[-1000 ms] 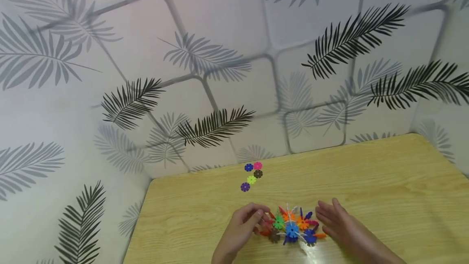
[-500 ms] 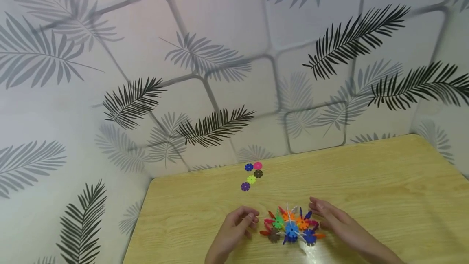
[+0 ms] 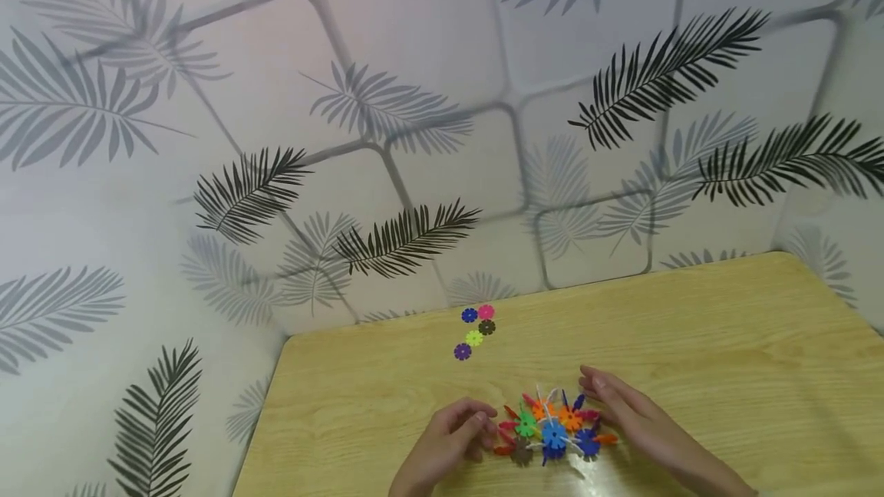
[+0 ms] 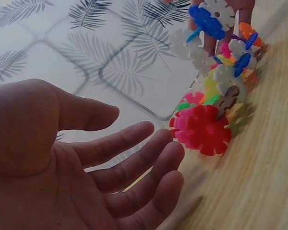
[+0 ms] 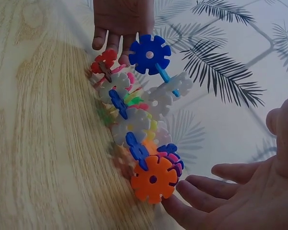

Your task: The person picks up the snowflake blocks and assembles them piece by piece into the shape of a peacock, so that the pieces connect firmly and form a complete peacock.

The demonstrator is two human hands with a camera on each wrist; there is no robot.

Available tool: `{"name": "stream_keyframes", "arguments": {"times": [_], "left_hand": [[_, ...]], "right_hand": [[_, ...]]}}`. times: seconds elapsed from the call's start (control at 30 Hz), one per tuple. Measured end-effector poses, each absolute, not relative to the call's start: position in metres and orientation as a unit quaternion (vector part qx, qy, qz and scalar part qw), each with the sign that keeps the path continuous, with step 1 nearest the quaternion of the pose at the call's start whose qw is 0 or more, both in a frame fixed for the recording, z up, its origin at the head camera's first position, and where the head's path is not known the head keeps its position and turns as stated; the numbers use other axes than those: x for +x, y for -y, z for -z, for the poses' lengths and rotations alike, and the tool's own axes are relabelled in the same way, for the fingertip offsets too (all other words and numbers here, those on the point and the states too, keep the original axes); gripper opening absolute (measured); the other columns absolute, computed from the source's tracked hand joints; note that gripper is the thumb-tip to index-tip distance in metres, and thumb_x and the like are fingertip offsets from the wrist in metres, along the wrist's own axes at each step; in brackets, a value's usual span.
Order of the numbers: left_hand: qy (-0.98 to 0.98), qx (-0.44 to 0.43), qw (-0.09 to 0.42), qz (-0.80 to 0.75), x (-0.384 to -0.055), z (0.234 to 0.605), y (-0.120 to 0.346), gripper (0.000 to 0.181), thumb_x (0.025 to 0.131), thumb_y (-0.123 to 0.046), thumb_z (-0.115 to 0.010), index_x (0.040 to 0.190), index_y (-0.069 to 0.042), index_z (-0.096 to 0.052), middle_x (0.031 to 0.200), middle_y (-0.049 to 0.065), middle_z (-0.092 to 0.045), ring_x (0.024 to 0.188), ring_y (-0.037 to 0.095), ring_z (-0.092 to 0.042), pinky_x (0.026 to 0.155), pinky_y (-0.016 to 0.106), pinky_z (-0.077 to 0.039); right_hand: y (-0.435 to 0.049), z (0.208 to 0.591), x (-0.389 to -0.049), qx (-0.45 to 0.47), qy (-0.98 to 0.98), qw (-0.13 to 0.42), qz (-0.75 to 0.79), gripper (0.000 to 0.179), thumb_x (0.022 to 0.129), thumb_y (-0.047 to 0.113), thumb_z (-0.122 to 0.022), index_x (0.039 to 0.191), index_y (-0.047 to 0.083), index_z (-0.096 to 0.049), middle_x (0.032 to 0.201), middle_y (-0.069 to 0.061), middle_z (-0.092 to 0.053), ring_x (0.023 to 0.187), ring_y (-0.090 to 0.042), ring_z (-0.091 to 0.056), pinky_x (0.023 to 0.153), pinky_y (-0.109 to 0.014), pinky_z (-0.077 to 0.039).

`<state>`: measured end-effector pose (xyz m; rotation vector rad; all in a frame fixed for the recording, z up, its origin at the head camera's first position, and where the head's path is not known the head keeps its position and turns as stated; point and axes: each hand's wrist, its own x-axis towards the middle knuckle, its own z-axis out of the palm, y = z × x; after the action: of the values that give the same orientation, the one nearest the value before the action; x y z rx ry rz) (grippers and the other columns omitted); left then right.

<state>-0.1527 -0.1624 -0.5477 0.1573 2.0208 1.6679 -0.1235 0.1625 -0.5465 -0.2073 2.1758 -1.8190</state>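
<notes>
A colourful cluster of interlocked, notched plastic discs (image 3: pixel 554 434) stands on the table between my two hands. My left hand (image 3: pixel 449 439) is at its left side, fingers loosely bent, fingertips right by a red disc (image 4: pixel 209 129) in the left wrist view. On the opposite side, my right hand (image 3: pixel 638 416) has its fingers extended, their tips at the cluster's edge. The right wrist view shows those fingertips close against an orange disc (image 5: pixel 154 179). A dark blue disc (image 5: pixel 150 54) sticks up from the cluster. Neither hand grips anything.
Several loose discs lie toward the back of the wooden table (image 3: pixel 359 405), among them a yellow disc (image 3: pixel 473 338) and a purple disc (image 3: pixel 462 352). Behind the table rises a wall (image 3: pixel 442 175) with a leaf pattern.
My left hand drew back from the cluster, then came in again. My right hand shifted left toward it. The cluster has moved slightly to the right since half a second ago.
</notes>
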Motion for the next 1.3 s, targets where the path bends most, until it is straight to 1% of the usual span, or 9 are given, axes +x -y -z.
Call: {"name": "stream_keyframes", "arguments": {"times": [0.17, 0.37, 0.5, 0.6, 0.7, 0.83, 1.07, 1.17, 1.3], "left_hand": [[-0.744, 0.046, 0.229, -0.626, -0.165, 0.547, 0.171, 0.034, 0.116, -0.023, -0.054, 0.136, 0.002, -0.066, 0.115, 0.01, -0.076, 0.1, 0.017, -0.073, 0.081, 0.03, -0.061], [-0.773, 0.047, 0.177, -0.608, -0.191, 0.541, 0.176, 0.034, 0.116, -0.02, -0.053, 0.135, 0.004, -0.066, 0.117, 0.017, -0.074, 0.099, 0.016, -0.072, 0.081, 0.031, -0.062], [-0.801, 0.052, 0.145, -0.578, -0.21, 0.536, 0.175, 0.031, 0.114, -0.019, -0.056, 0.129, 0.006, -0.068, 0.114, 0.023, -0.075, 0.095, 0.02, -0.073, 0.077, 0.034, -0.062], [-0.833, 0.064, 0.122, -0.536, -0.226, 0.533, 0.172, 0.029, 0.113, -0.02, -0.059, 0.123, 0.005, -0.07, 0.109, 0.021, -0.074, 0.092, 0.023, -0.072, 0.072, 0.032, -0.059], [-0.871, 0.061, 0.102, -0.476, -0.242, 0.534, 0.169, 0.024, 0.11, -0.022, -0.064, 0.118, 0.0, -0.071, 0.105, 0.014, -0.072, 0.091, 0.022, -0.066, 0.071, 0.03, -0.053], [-0.903, 0.035, 0.093, -0.418, -0.259, 0.545, 0.169, 0.019, 0.102, -0.022, -0.074, 0.11, -0.005, -0.072, 0.097, 0.008, -0.068, 0.085, 0.02, -0.059, 0.071, 0.031, -0.049], [-0.914, 0.008, 0.073, -0.399, -0.295, 0.603, 0.178, 0.025, 0.089, -0.026, -0.089, 0.101, -0.016, -0.07, 0.087, 0.001, -0.065, 0.08, 0.018, -0.059, 0.065, 0.028, -0.049], [-0.915, -0.001, 0.065, -0.398, -0.297, 0.606, 0.177, 0.027, 0.087, -0.025, -0.09, 0.1, -0.017, -0.067, 0.087, 0.001, -0.064, 0.078, 0.018, -0.058, 0.064, 0.029, -0.048], [-0.917, 0.002, 0.047, -0.397, -0.299, 0.605, 0.178, 0.031, 0.086, -0.027, -0.09, 0.104, -0.017, -0.067, 0.087, 0.0, -0.065, 0.074, 0.016, -0.058, 0.061, 0.029, -0.047]], "right_hand": [[-0.167, 0.543, -0.133, -0.094, -0.757, 0.15, 0.629, 0.066, 0.122, 0.036, -0.022, 0.167, -0.012, -0.022, 0.169, -0.04, -0.032, 0.155, -0.059, -0.038, 0.12, -0.061, -0.048], [-0.176, 0.535, -0.166, -0.137, -0.745, 0.132, 0.64, 0.065, 0.123, 0.036, -0.021, 0.167, -0.012, -0.025, 0.166, -0.039, -0.039, 0.153, -0.057, -0.043, 0.118, -0.053, -0.053], [-0.173, 0.532, -0.197, -0.152, -0.751, 0.131, 0.629, 0.064, 0.122, 0.036, -0.028, 0.166, -0.011, -0.031, 0.164, -0.038, -0.044, 0.151, -0.056, -0.048, 0.118, -0.061, -0.052], [-0.164, 0.532, -0.221, -0.156, -0.776, 0.134, 0.597, 0.059, 0.121, 0.032, -0.039, 0.163, -0.009, -0.039, 0.161, -0.036, -0.049, 0.148, -0.053, -0.053, 0.114, -0.061, -0.055], [-0.149, 0.534, -0.243, -0.169, -0.804, 0.126, 0.557, 0.05, 0.117, 0.022, -0.051, 0.157, -0.008, -0.049, 0.153, -0.033, -0.059, 0.14, -0.049, -0.061, 0.108, -0.056, -0.06], [-0.122, 0.539, -0.267, -0.195, -0.834, 0.1, 0.506, 0.04, 0.111, 0.011, -0.058, 0.148, -0.005, -0.061, 0.144, -0.028, -0.067, 0.13, -0.044, -0.068, 0.108, -0.057, -0.059], [-0.095, 0.537, -0.292, -0.275, -0.888, 0.136, 0.343, 0.047, 0.109, 0.012, -0.055, 0.155, 0.003, -0.059, 0.146, -0.026, -0.06, 0.13, -0.044, -0.061, 0.11, -0.063, -0.053], [-0.085, 0.532, -0.295, -0.272, -0.908, 0.142, 0.286, 0.05, 0.107, 0.014, -0.057, 0.156, 0.005, -0.058, 0.14, -0.025, -0.058, 0.125, -0.042, -0.059, 0.107, -0.062, -0.053], [-0.075, 0.528, -0.294, -0.246, -0.922, 0.143, 0.263, 0.041, 0.109, 0.016, -0.058, 0.148, 0.008, -0.067, 0.138, -0.021, -0.057, 0.123, -0.039, -0.055, 0.106, -0.061, -0.053]]}}
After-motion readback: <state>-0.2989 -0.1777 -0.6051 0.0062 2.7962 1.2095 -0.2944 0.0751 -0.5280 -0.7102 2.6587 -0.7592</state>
